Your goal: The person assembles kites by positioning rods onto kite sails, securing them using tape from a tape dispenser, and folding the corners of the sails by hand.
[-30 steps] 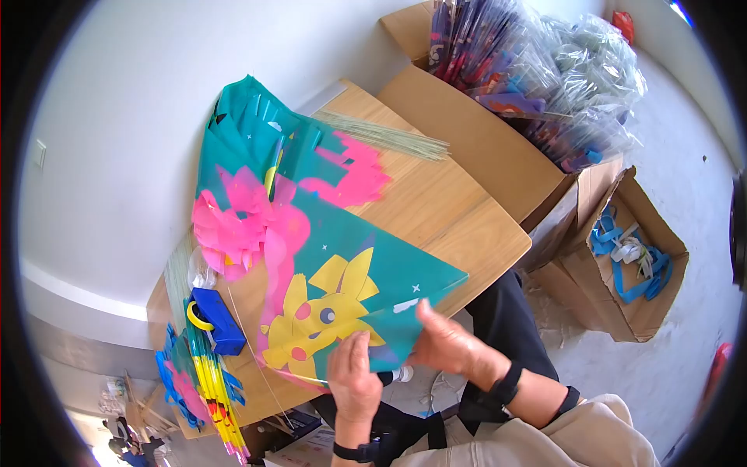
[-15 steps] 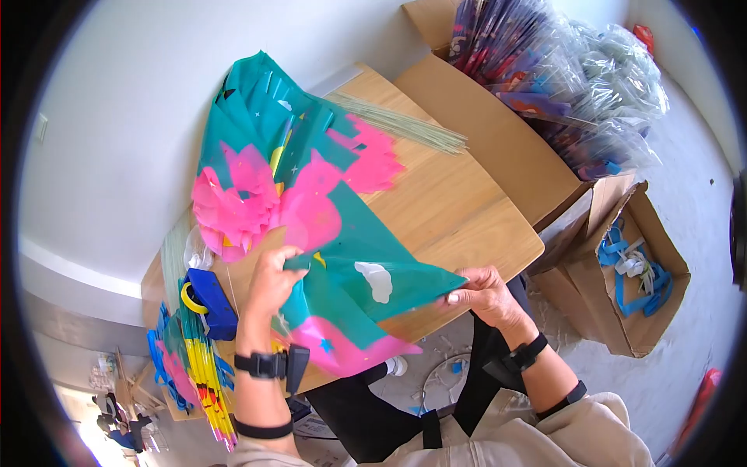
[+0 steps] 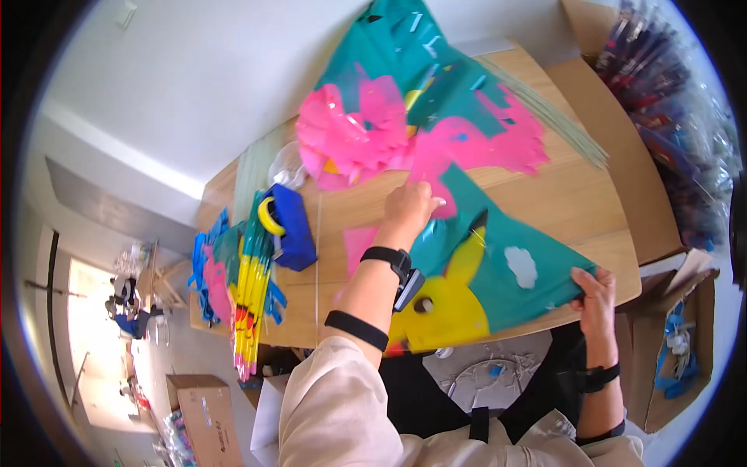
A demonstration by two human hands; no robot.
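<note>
A thin green kite sail (image 3: 498, 284), printed with a white cloud and a yellow cartoon figure, stretches between my hands over the table's near edge. My left hand (image 3: 411, 208) is closed on its upper left part, fingers curled over the film. At the right-hand corner, my right hand (image 3: 595, 294) pinches the sail between thumb and fingers. Just beyond my left hand lies a pile of green and pink kite sails (image 3: 358, 132), leaning partly against the wall. The sail's lower left part is hidden behind my left forearm.
On the wooden table (image 3: 576, 198) lie a blue tape dispenser (image 3: 296, 233), folded kites (image 3: 253, 288) and thin rods (image 3: 545, 113). A cardboard box (image 3: 622, 148) with plastic-wrapped bundles stands right, near a smaller box (image 3: 692, 366) with blue straps. Another carton (image 3: 206, 424) stands lower left.
The view has swung left. The sail has turned and spread, so its yellow cartoon figure now shows in place of the pink lower edge. Both hands still hold it.
</note>
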